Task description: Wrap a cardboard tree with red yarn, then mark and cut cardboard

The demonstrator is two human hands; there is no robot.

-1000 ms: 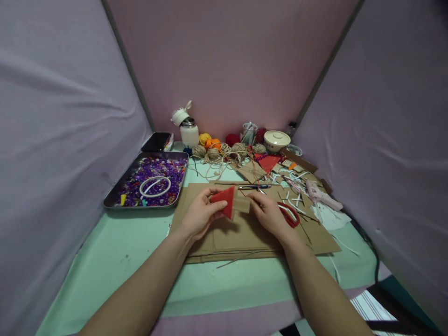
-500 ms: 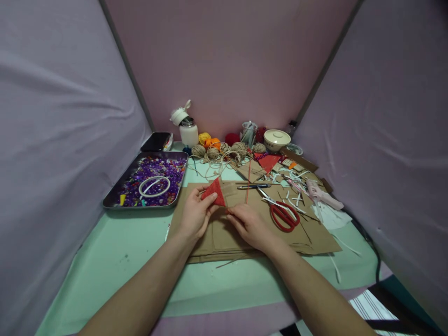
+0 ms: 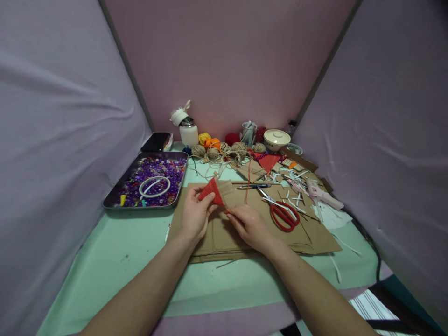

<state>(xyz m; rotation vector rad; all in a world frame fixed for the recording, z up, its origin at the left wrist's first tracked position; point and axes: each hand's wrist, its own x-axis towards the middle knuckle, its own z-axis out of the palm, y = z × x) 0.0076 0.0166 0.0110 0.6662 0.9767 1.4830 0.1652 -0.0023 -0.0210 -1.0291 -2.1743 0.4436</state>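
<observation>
My left hand [image 3: 196,212] is closed on a small triangular piece wrapped in red yarn [image 3: 213,190], its thumb lying across the front. A bare, pale strip [image 3: 226,188] sticks out from the right side of that piece. Close by on the right, my right hand [image 3: 247,223] pinches the red yarn [image 3: 227,212] near the piece's lower corner. More red yarn [image 3: 248,179] runs from behind the right hand back toward the yarn balls. Both hands are over stacked brown cardboard [image 3: 217,242].
Red-handled scissors [image 3: 284,215] and a pen [image 3: 254,186] lie on the cardboard. Left is a tray of purple beads [image 3: 115,200] with a white ring [image 3: 154,186]. Twine balls [image 3: 238,148], a white bottle [image 3: 189,135] and a lidded bowl [image 3: 276,140] line the back. A pink glue gun [image 3: 324,195] lies right.
My left hand and the red-wrapped piece have shifted slightly left and tilted a little. My right hand stays nearly in place, pinching the yarn.
</observation>
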